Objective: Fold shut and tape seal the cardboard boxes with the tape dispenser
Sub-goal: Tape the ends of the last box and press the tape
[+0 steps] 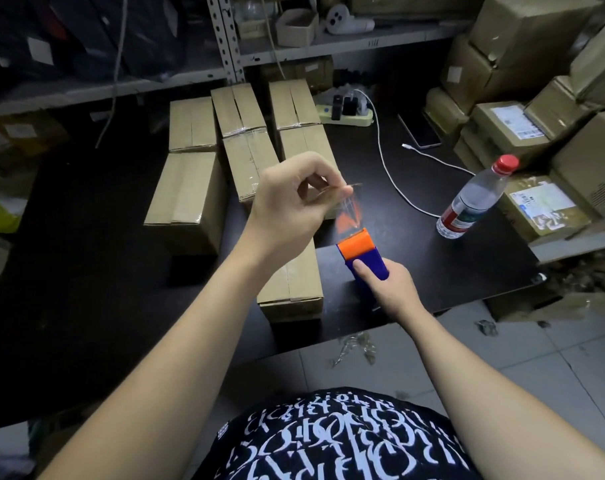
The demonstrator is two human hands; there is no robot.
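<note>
Two hands: both raised over table (415,271), tape stretched btwn them.
Left hand (287,206): thumb + forefinger pinch loose tape end; other fingers curled.
Right hand (391,289): fingers clamped round blue body of tape dispenser (361,252), thumb on top, orange end pointing far.
Tape strip (349,213): clear, short, runs far-left from orange end up to the pinch.
Near box (294,282): under left wrist, just left of dispenser; long axis near–far; flaps down.
Next, prob.: strip goes left + down onto box; left hand nearer.

Person is wearing a black fabric T-shirt (346,441) covered in dense white stylised lettering print. Both forearms are showing bare, right down to the left hand (287,202) and the right hand (394,289).
</note>
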